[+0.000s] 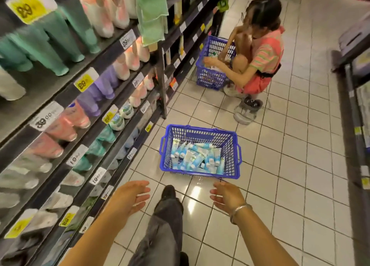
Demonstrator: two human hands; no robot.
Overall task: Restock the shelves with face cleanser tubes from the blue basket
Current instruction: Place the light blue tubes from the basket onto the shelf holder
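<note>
Down on the white tiled floor sits a blue plastic mesh basket with side handles, just right of the shelf unit's base. Inside it lies a loose pile of light-blue and white face cleanser tubes, heaped across the bottom, some overlapping. Left hand hangs empty in the air near the basket's front edge, fingers spread and relaxed, palm turned inward. Right hand likewise empty, fingers loosely extended, a silver bracelet on the wrist. Neither hand touches the basket or any tube. Between the hands a leg in grey trousers with a dark shoe steps forward. Dark multi-tier shelves run along the left, filled with rows of upside-down tubes in green, pink, purple and white, blurred; yellow and white price tags line the edges. Further down the aisle a second person in a pink striped top crouches beside another blue mesh basket, one hand reaching into it.
</note>
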